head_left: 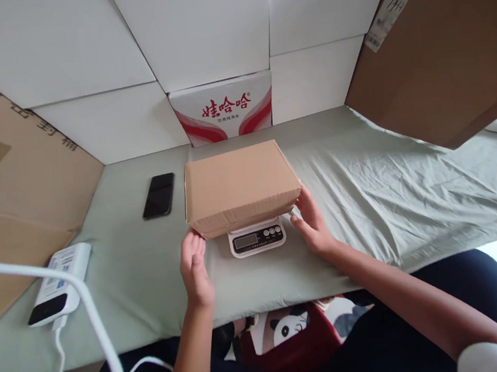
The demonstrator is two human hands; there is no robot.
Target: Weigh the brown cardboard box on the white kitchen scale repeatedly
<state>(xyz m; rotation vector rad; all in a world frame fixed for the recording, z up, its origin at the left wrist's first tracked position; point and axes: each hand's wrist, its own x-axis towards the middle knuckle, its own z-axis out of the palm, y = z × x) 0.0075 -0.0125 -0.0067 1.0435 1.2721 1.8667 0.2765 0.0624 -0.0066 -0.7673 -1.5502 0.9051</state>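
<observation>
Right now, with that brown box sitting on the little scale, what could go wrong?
The brown cardboard box is far wider than the small white digital scale beneath it, so it might tip. The left hand and right hand at its corners could press on it and spoil the reading. Its front edge may partly hide the display.
</observation>
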